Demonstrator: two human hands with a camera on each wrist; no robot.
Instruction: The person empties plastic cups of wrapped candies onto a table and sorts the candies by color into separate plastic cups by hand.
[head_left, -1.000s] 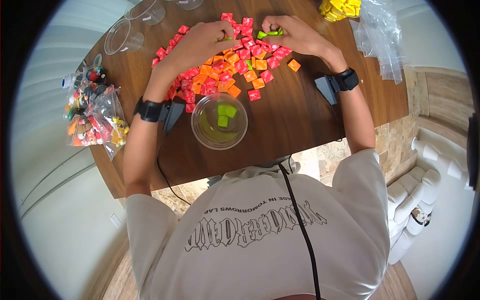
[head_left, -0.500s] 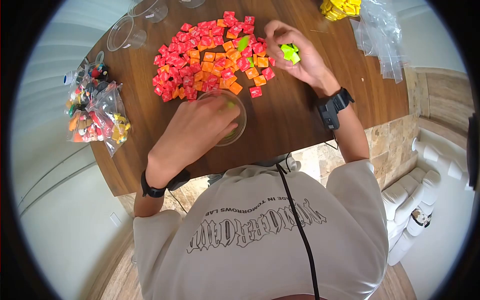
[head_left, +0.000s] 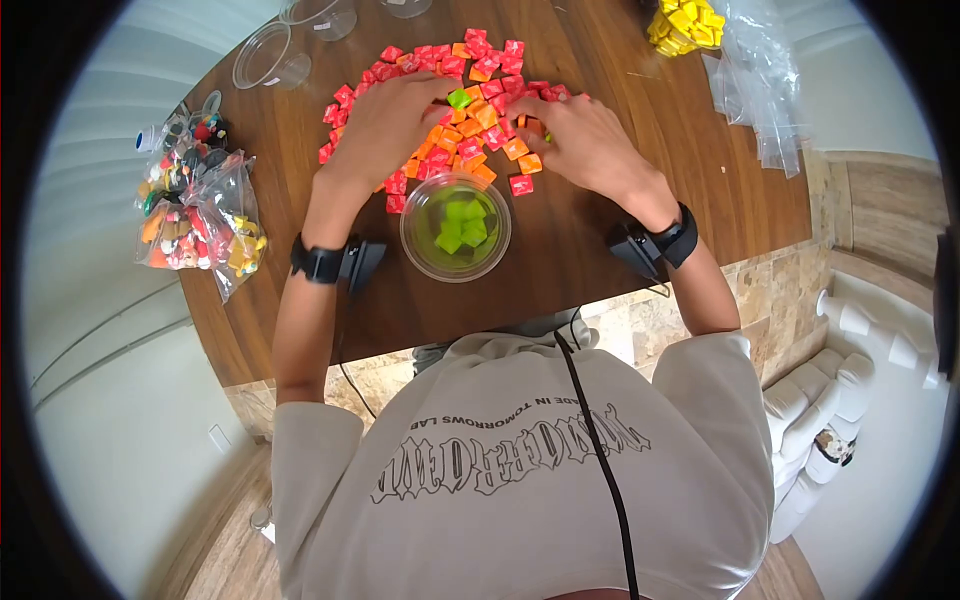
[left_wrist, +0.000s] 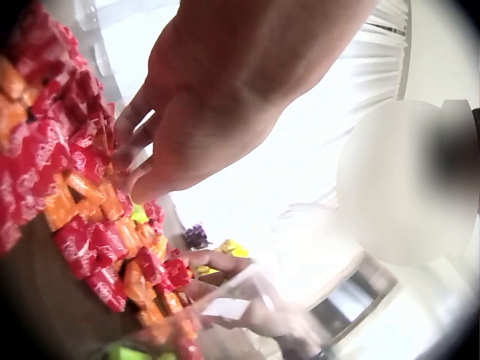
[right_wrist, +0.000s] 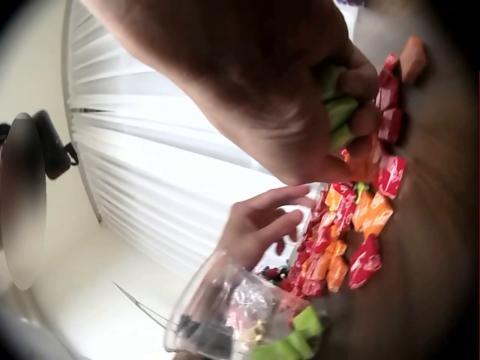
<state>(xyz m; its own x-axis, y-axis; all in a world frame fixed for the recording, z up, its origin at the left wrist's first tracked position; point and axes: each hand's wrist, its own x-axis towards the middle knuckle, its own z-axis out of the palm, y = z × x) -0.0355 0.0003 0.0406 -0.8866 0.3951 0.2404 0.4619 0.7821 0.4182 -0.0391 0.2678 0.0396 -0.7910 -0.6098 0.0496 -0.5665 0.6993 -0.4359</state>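
Observation:
Wrapped square candies in red (head_left: pixel 521 185) and orange (head_left: pixel 515 148) lie in a loose pile on the table. My left hand (head_left: pixel 385 125) reaches over the pile, its fingers loosely bent and holding nothing. Close by its fingertips lies a green candy (head_left: pixel 459 98). My right hand (head_left: pixel 580 150) is low at the pile's right side, palm down. Its fingers curl round several green candies (right_wrist: pixel 341 112), while its thumb and fingertip are at an orange candy (right_wrist: pixel 365 161). Nearer my body stands a clear plastic cup (head_left: pixel 418 228) with several green candies (head_left: pixel 465 215) inside.
Bags of small colourful figures (head_left: pixel 190 215) lie at the left. Empty clear cups (head_left: pixel 265 55) stand at the back left. Yellow wrapped pieces (head_left: pixel 686 25) sit at the back right beside clear plastic bags (head_left: pixel 760 90). The table's front edge runs just before my body.
My left hand has gone from the cup back up over the pile, and more green candies show in the cup. My right hand has turned palm down and lowered onto the pile's right side.

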